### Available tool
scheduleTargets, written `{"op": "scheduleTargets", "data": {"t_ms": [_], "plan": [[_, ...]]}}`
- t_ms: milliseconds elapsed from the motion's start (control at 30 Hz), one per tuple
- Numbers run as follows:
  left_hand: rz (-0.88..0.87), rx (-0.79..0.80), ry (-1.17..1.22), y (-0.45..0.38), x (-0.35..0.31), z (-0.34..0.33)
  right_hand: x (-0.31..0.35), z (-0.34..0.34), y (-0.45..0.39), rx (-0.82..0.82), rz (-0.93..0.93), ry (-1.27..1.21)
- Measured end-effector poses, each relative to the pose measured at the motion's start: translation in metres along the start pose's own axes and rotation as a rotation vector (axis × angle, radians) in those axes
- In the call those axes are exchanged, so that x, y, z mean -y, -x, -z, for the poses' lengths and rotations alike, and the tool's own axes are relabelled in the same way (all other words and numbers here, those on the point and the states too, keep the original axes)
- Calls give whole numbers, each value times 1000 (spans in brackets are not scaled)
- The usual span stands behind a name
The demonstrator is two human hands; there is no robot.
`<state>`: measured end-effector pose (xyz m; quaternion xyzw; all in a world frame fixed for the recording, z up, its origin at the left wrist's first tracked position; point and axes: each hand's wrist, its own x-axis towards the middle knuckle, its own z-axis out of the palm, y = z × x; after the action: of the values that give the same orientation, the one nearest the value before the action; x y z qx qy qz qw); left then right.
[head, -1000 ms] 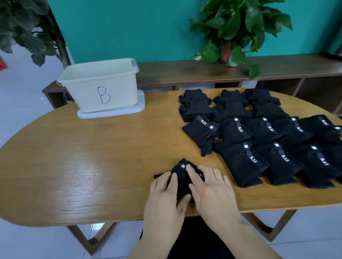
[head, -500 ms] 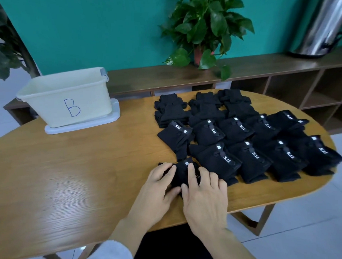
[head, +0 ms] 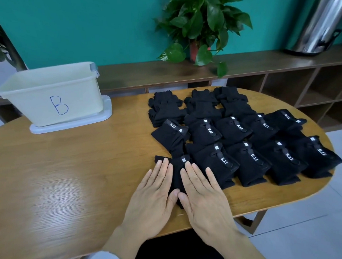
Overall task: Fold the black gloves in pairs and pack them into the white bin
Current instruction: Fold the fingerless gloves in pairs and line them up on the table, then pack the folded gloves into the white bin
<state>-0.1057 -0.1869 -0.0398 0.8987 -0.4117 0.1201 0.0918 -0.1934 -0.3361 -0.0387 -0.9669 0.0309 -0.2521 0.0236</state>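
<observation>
Black glove pair (head: 177, 174) lying near the front edge of the table (head: 70, 171), pressed flat beneath the left hand (head: 153, 195) and right hand (head: 202, 194), both with fingers extended. Remaining gloves (head: 244, 138) lie in rows just beside it, to the right; white bin (head: 50, 94) stands far left.
</observation>
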Motion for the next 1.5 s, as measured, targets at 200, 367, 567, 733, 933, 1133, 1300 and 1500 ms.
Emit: {"op": "scheduleTargets", "data": {"t_ms": [200, 367, 567, 733, 933, 1133, 1300, 1500], "plan": [[2, 24, -25, -2, 1, -2, 0, -1, -2, 83, -26, 10], [22, 63, 31, -2, 0, 2, 0, 0, -1, 95, -26, 5], [126, 54, 229, 3, -5, 22, -2, 10, -3, 182, -48, -81], [249, 81, 278, 10, 6, 41, -2, 31, -21, 225, -36, -126], [308, 122, 139, 9, 31, 85, 18, 59, -63, 387, -14, -117], [358, 98, 39, 7, 72, 125, 55, 76, -117, 436, 24, -72], [426, 59, 36, -2, 109, 168, 84, 88, -171, 435, 63, -72], [497, 16, -6, -16, 167, 214, 112, 102, -240, 427, 125, -55]]}}
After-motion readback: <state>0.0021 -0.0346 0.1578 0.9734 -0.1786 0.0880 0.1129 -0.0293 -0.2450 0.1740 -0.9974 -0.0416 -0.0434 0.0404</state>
